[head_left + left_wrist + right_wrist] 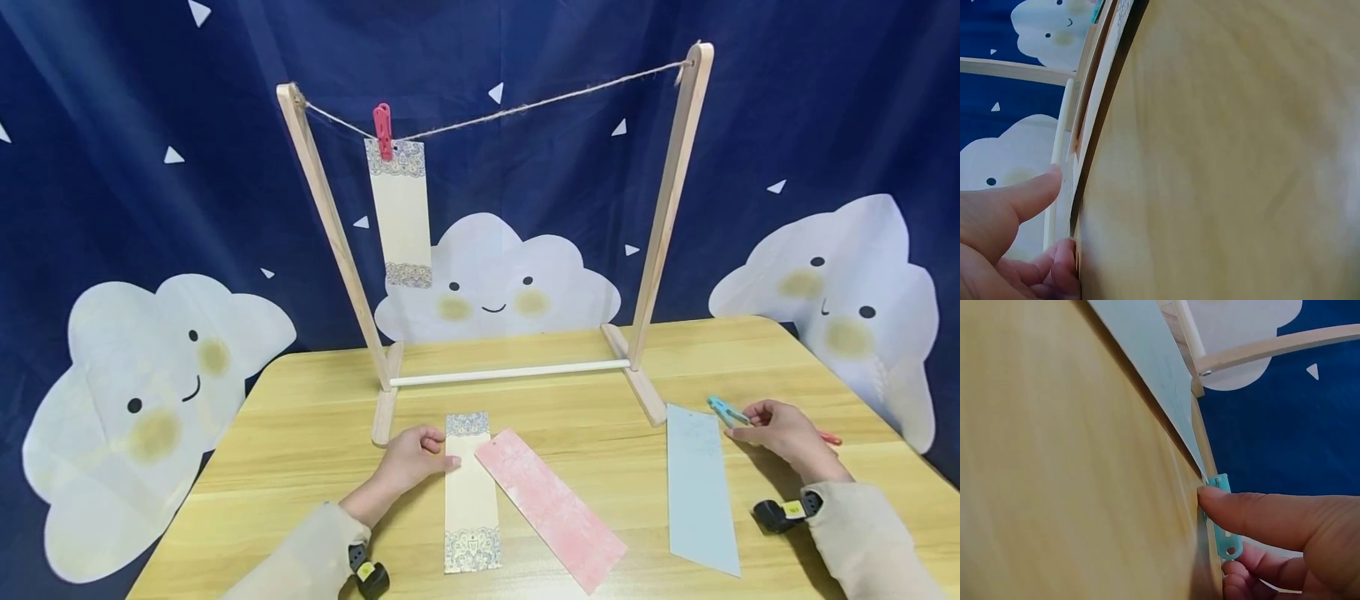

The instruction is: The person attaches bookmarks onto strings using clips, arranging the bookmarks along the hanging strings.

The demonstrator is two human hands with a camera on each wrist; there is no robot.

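Observation:
A cream bookmark [472,492] with lacy blue-grey patterned ends lies on the table before me. My left hand [414,461] is at its left edge, the thumb over the face and the other fingers curled by the edge. In the left wrist view the bookmark's edge runs to those fingers. Between thumb and fingers, my right hand [783,433] pinches a light blue clothespin [724,410] beside the top right corner of a pale blue bookmark [699,492]. A pink bookmark [551,508] lies slanted in the middle, its top corner close against the cream one.
Behind stands a wooden frame [678,192] with a twine line [525,107]. From the twine hangs another patterned bookmark [401,217], clipped by a dark pink clothespin [383,133]. A red clothespin [830,437] shows partly behind my right hand. A cloud-printed curtain [495,50] closes off the back.

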